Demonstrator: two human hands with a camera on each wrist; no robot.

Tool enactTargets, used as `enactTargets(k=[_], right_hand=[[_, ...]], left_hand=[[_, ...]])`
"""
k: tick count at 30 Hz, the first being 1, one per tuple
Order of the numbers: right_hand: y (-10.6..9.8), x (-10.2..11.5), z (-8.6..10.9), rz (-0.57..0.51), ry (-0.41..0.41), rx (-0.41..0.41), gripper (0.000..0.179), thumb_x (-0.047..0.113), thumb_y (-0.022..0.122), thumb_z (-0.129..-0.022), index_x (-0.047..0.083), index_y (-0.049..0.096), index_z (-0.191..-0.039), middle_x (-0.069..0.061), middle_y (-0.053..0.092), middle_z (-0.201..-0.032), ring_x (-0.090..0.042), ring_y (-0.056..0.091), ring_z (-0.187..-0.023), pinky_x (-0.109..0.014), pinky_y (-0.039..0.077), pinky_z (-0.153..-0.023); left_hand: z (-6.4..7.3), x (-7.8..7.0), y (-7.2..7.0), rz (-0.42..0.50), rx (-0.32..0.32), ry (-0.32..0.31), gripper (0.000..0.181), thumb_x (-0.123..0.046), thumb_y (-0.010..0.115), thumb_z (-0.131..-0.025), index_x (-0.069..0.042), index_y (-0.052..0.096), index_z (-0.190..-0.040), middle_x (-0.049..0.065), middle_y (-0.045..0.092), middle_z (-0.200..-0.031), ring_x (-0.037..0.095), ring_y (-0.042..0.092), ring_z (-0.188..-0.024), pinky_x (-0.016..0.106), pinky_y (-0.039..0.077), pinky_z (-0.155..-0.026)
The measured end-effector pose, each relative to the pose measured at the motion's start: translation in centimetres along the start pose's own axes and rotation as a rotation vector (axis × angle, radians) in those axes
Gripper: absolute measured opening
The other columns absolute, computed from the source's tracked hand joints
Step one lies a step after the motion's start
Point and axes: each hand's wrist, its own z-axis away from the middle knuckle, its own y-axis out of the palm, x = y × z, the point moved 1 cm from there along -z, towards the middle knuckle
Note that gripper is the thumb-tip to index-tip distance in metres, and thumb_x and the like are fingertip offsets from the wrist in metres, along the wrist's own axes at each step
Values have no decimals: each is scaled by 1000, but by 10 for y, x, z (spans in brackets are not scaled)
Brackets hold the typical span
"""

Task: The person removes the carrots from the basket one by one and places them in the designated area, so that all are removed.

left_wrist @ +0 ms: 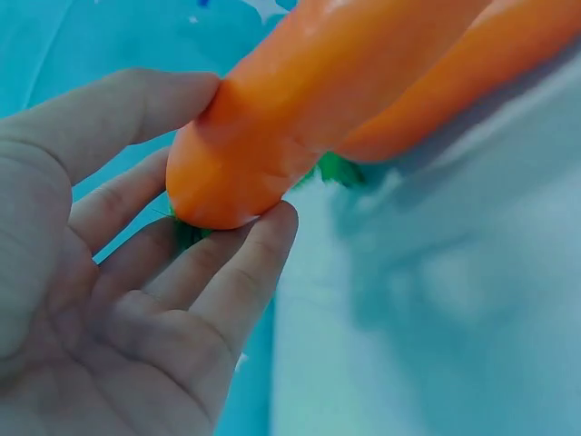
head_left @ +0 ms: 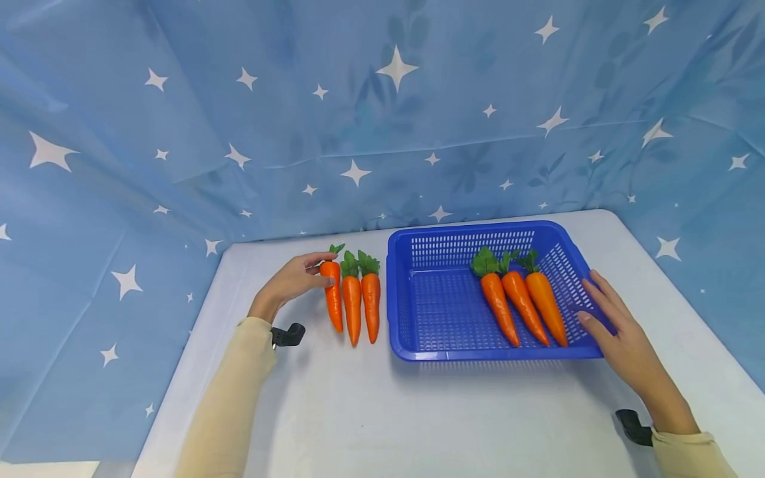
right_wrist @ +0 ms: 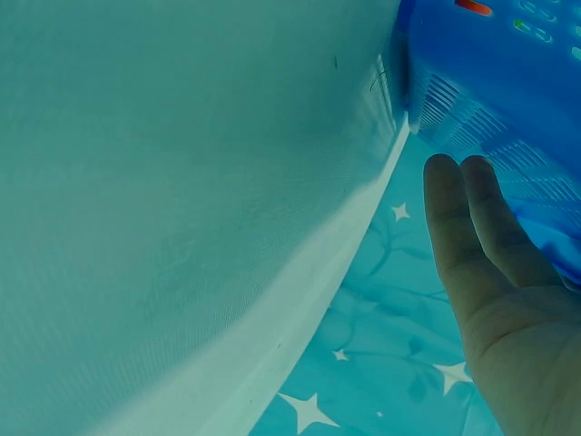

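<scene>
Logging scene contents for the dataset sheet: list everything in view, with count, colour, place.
Held carrot: 1, orange with green top, leftmost in the row left of the basket
Loose carrots: 2, orange with green tops, between held carrot and basket
Basket carrots: 3, orange with green tops, basket's right half
Basket: 1, blue, on table
Table: 1, white, under basket
Backdrop: blue with white stars, behind and beside table; panel count unclear
Wrist devices: 2, black, one per wrist
Sleeves: 2, beige, on forearms
Left hand: 1, bare, pinching held carrot
Right hand: 1, bare, at basket's right side
</scene>
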Motion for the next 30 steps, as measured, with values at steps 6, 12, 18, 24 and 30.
enactTargets(k=[6, 12, 18, 24, 30], right_hand=[[0, -1, 0, -6, -2, -7, 61, 25, 47, -103, 24, 18, -157, 7, 0, -165, -29, -2, -150, -76, 5, -104], [1, -1, 1, -19, -4, -10, 61, 25, 47, -103, 26, 20, -157, 10, 2, -164, -22, -2, -150, -76, 6, -104], [2, -3, 0, -18, 9, 0, 61, 26, 47, -103, 27, 18, -157, 10, 1, -164, -24, -2, -150, -75, 6, -105], [1, -4, 1, -10, 17, -2, 61, 27, 47, -103, 30, 18, -157, 11, 1, -164, -26, -2, -150, -76, 6, -105], [1, -3, 0, -13, 3, -7, 61, 26, 47, -103, 29, 19, -157, 11, 2, -164, -22, -2, -150, -76, 6, -105]], left_hand=[[-4, 21, 6, -45, 4, -25, 59, -22, 70, -87, -22, 51, -143, 4, 44, -149, 33, 40, -135, 55, 32, -111], [-6, 28, 18, -95, -4, -39, 59, -21, 69, -88, -22, 50, -144, 7, 41, -151, 34, 40, -136, 55, 32, -110], [-6, 29, 25, -95, 0, -59, 58, -21, 69, -88, -25, 50, -143, 7, 41, -151, 35, 39, -136, 58, 31, -110], [-5, 29, 29, -109, -6, -62, 59, -22, 67, -88, -27, 49, -144, 4, 33, -156, 34, 35, -138, 61, 28, -110], [-8, 25, 29, -141, -22, 0, 65, -28, 70, -88, -26, 44, -148, -1, 19, -162, 33, 20, -147, 63, 19, -113]])
